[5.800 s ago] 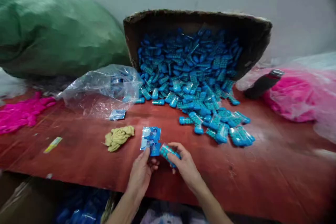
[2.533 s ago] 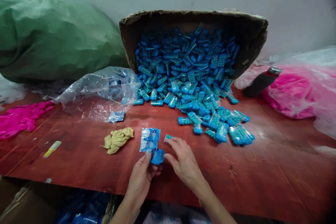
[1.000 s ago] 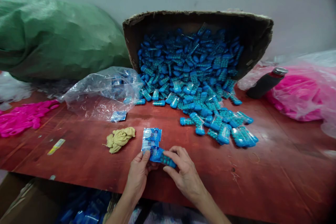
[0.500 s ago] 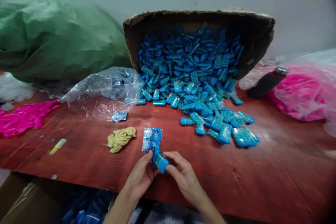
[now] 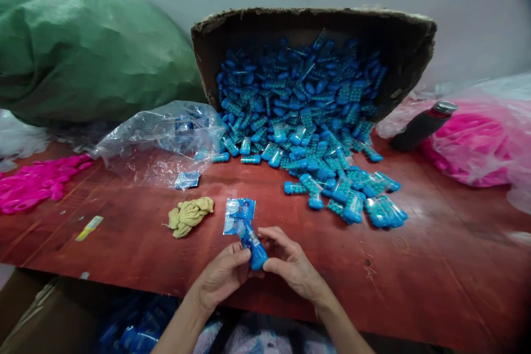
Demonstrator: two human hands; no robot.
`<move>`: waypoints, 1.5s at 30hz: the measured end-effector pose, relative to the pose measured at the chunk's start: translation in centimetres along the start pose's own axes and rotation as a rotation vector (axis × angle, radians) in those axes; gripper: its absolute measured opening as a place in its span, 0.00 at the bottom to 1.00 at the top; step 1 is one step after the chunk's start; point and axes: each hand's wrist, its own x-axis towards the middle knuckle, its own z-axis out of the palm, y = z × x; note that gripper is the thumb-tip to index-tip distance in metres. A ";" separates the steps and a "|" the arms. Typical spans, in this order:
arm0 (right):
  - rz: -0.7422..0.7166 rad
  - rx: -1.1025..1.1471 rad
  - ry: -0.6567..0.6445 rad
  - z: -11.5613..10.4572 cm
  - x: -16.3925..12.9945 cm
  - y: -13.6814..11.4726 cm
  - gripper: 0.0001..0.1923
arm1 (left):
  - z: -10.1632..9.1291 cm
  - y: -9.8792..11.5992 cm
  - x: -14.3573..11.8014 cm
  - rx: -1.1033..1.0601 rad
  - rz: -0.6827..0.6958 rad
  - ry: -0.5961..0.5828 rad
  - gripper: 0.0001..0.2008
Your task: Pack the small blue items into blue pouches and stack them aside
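Both hands meet near the front edge of the red table (image 5: pixel 435 282). My left hand (image 5: pixel 222 279) and my right hand (image 5: pixel 292 265) pinch one small blue item in a clear packet (image 5: pixel 254 248) between them, tilted with its rounded end toward me. Just beyond it lie flat blue printed sachets (image 5: pixel 238 214) on the table. A tipped cardboard box (image 5: pixel 406 50) at the back spills a heap of the same blue packed items (image 5: pixel 315 138) toward my hands.
A yellow crumpled cloth (image 5: pixel 188 215) lies left of the sachets. Behind it is a clear plastic bag (image 5: pixel 161 141); a green sack (image 5: pixel 83 55) fills the back left. Pink pieces (image 5: pixel 33 185) sit far left, a pink-filled bag (image 5: pixel 477 146) and a dark bottle (image 5: pixel 421 124) on the right.
My right hand brought a blue item from beside the sachets to my left hand. Both hands have drawn it toward the table edge and turned it more upright.
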 end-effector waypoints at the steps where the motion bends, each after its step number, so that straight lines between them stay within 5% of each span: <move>1: -0.015 -0.021 0.004 0.0 0.0 -0.1 0.22 | 0.0 -0.2 0.1 -0.004 0.006 0.002 0.10; 12: -0.086 -0.240 0.135 0.2 -0.3 1.3 0.21 | 1.3 -2.8 0.8 -0.222 0.095 0.064 0.09; 18: -0.077 -0.333 0.240 0.9 -0.4 2.1 0.20 | 1.9 -2.9 0.4 -0.143 0.135 0.204 0.10; 21: -0.061 -0.447 0.145 0.8 -0.1 1.3 0.16 | 0.1 -1.1 -1.1 0.032 0.236 0.425 0.12; 25: -0.076 -0.693 0.054 -0.1 1.2 0.4 0.11 | -4.7 3.5 -4.3 0.095 0.532 0.844 0.09; 29: -0.146 -0.995 0.016 -0.1 4.1 0.8 0.09 | -8.7 6.7 -6.8 0.053 0.646 0.997 0.11; 34: -0.149 -1.412 -0.023 1.4 7.3 2.5 0.07 | -7.6 4.3 -5.3 0.092 0.631 0.926 0.10; 40: -0.161 -1.512 0.004 1.8 7.5 4.5 0.05 | -4.2 0.8 -0.2 0.256 0.513 0.767 0.19; 42: -0.177 -1.532 0.006 1.7 7.2 4.7 0.06 | -4.3 1.0 1.0 0.441 0.539 0.762 0.17; 45: -0.197 -1.550 -0.002 1.6 7.2 4.6 0.06 | -5.2 2.3 2.5 0.949 0.755 0.798 0.14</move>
